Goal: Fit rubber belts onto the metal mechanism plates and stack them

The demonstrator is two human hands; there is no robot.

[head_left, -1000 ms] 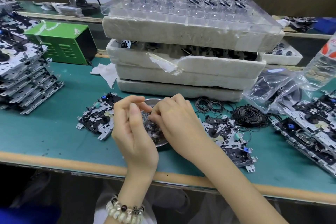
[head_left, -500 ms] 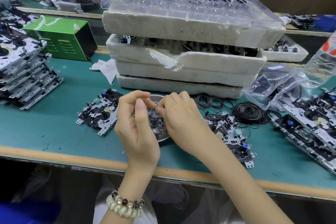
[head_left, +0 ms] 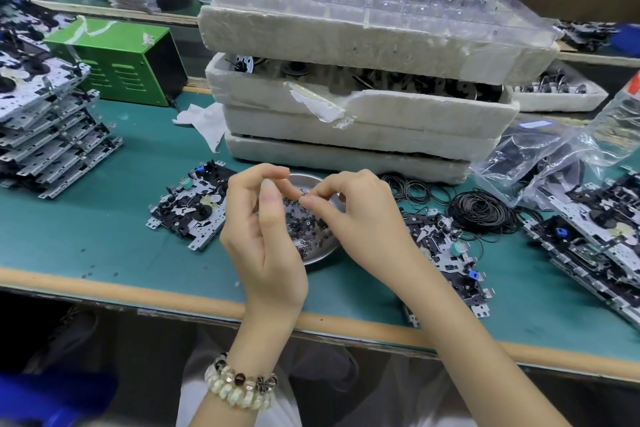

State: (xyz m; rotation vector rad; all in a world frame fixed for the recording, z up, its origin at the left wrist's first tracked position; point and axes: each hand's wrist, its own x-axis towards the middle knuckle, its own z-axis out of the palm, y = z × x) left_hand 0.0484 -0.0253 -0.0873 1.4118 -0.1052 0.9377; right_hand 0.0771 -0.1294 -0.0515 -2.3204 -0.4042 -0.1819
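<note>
Green bench [head_left: 104,250] carries mechanism plates [head_left: 188,210] at nine and four o'clock of the hands, with rubber belts [head_left: 481,211] at two. Steel dish [head_left: 306,178] beneath holds tiny black rings [head_left: 304,229]. Right hand [head_left: 360,215] pinches a small part [head_left: 304,196]; left hand [head_left: 263,239] is curled, grip unclear.

I can read no text, number or brand anywhere in front of me. The red print on the clear plastic packaging [head_left: 629,91] at my far right is too blurred.

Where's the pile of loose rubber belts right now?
Head view, right of centre: the rubber belts lie on the green mat just right of the right hand, in front of the foam trays.
</note>
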